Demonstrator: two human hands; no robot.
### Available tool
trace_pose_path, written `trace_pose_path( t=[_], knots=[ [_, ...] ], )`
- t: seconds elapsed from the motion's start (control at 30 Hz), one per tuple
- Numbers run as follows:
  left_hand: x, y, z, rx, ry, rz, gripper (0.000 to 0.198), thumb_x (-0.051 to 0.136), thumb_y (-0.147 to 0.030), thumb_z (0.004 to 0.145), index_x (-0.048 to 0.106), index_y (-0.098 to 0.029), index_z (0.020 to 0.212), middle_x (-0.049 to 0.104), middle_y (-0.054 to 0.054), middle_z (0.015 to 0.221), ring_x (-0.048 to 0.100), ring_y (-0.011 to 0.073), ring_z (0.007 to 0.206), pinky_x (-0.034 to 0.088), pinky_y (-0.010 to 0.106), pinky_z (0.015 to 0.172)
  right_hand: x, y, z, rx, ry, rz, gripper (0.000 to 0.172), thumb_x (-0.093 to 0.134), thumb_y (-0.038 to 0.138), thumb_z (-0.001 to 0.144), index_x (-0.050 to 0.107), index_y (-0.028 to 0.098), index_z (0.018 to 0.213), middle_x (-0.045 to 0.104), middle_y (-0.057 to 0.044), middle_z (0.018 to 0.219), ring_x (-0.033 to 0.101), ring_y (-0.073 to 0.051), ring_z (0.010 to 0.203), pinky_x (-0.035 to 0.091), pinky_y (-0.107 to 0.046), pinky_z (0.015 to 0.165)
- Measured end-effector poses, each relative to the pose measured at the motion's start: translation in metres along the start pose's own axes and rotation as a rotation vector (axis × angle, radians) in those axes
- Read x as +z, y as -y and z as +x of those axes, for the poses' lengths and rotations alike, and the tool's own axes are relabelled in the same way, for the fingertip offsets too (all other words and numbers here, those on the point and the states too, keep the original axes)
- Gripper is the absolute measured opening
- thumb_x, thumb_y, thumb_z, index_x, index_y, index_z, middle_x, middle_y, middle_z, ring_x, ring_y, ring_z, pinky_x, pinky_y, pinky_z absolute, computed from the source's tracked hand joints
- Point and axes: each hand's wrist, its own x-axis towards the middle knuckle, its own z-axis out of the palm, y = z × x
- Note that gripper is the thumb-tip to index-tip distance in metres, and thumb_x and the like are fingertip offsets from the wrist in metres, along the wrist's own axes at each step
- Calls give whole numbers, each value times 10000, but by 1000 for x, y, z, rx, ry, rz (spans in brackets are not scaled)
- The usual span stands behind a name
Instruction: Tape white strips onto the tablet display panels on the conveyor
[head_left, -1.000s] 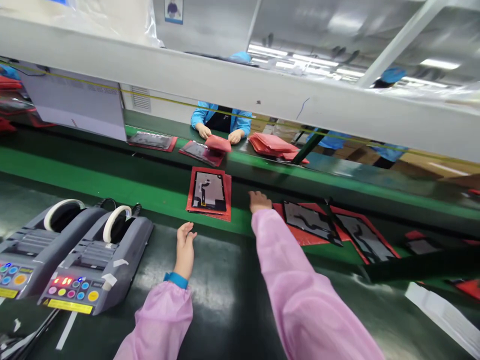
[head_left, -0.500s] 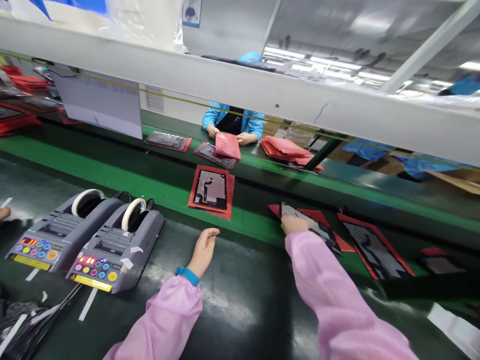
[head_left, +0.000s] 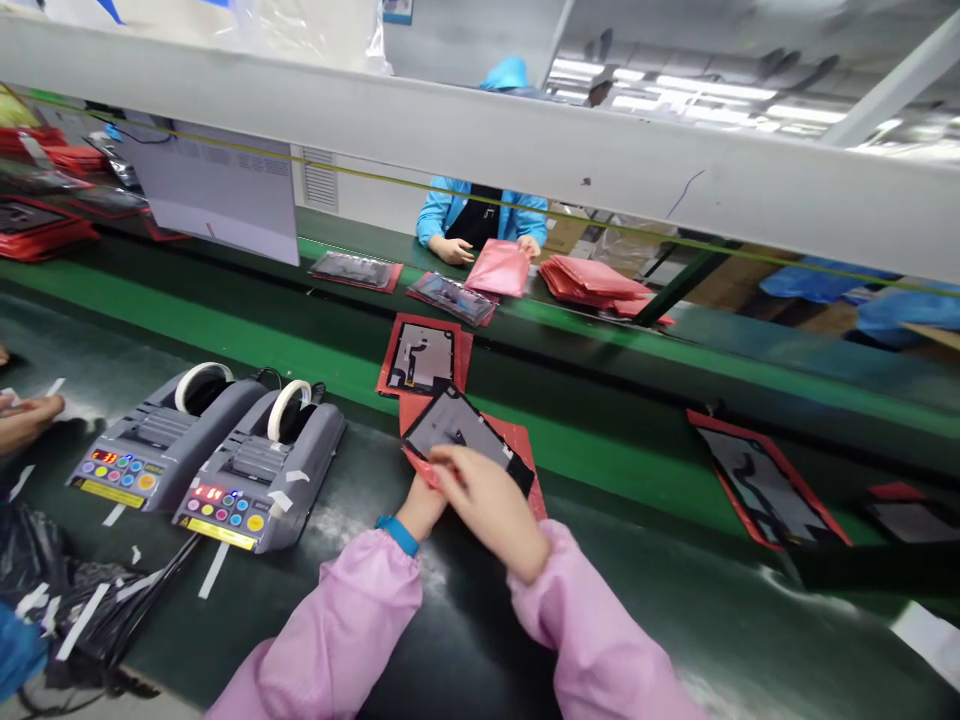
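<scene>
Just below the centre of the frame, here's the panel (head_left: 441, 422) between both hands, red sheet (head_left: 523, 445) underneath it: a flat, matt grey rectangle, black along its edges, a small dark mark on its face and a black band across the lower-right end. It sits aslant, long axis running from upper left down to lower right, top corner jutting towards a similar panel (head_left: 426, 352) on red just above it. The right hand (head_left: 491, 505) lies over the near edge, hiding part of the face, fingers bent at the red sheet's lower-left corner; whether they pinch it, I can't tell. At that same corner there's the left hand (head_left: 422, 508), fingertips tucked out of sight, so its grip can't be read either. Left of frame, two grey tape dispensers (head_left: 259, 475) side by side; upper middle, a blue-sleeved co-worker (head_left: 480, 218) has a hand on a red packet (head_left: 497, 270).
</scene>
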Motion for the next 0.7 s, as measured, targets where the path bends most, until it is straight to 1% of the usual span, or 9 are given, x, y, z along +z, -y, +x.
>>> trace_pose_path(
  t=[0.07,0.13,0.17,0.23,0.3,0.33,0.43,0.57,0.7],
  knots=[
    [-7,-3,2,-161,52,-227,424,617,-423,883,583,-182,1230,679,114,1158,670,241,1014,563,427,903,-11,-40,-8,161,-133,50,349,461,448,939,606,237,1177,655,-90,1180,583,-258,1117,420,-412,984],
    [-11,-8,2,-301,114,-404,510,668,-447,807,586,-156,1218,704,123,1114,694,270,991,561,449,907,-19,-78,-26,386,-264,37,454,569,544,841,617,184,1115,633,-150,1154,570,-314,1103,417,-473,976],
    [-12,-12,1,-348,150,-458,535,683,-466,779,597,-140,1195,712,132,1092,701,283,977,561,455,902,-19,-92,-39,474,-261,118,483,609,581,793,620,180,1061,642,-147,1092,591,-310,1042,444,-464,936],
    [-13,-18,0,-449,244,-562,561,709,-500,741,619,-124,1148,722,147,1060,707,302,968,555,457,903,-14,-105,-68,565,-147,424,474,633,628,753,608,196,946,661,-95,930,623,-260,876,495,-398,815],
    [-15,-22,-1,-549,348,-636,587,721,-538,737,617,-130,1145,720,151,1056,704,305,982,544,456,913,-3,-101,-99,622,-54,729,440,621,638,771,588,212,879,640,-29,790,607,-200,731,498,-327,700],
    [-15,-23,-2,-566,383,-635,605,715,-561,748,601,-140,1168,714,148,1073,699,299,997,538,454,921,3,-96,-114,658,-56,840,425,621,629,783,584,215,872,627,-8,756,593,-180,693,490,-303,667],
    [-19,-20,-1,-478,361,-502,658,690,-593,786,506,-168,1253,672,139,1172,671,264,1062,514,446,962,13,-83,-155,801,-198,984,398,666,589,768,600,221,903,630,16,754,584,-159,668,476,-267,631],
    [-32,-7,0,-371,230,-344,690,772,-512,742,459,-173,1254,628,121,1231,628,219,1112,473,402,1022,6,-93,-198,925,-341,980,443,723,587,699,619,224,929,646,25,730,592,-163,638,474,-263,599],
    [-53,0,-1,-336,173,-239,595,741,-499,765,489,-167,1189,677,73,1031,679,182,870,559,380,847,-11,-105,-217,894,-366,1004,418,711,560,737,609,242,989,688,22,793,613,-164,655,483,-266,623]
  ],
)
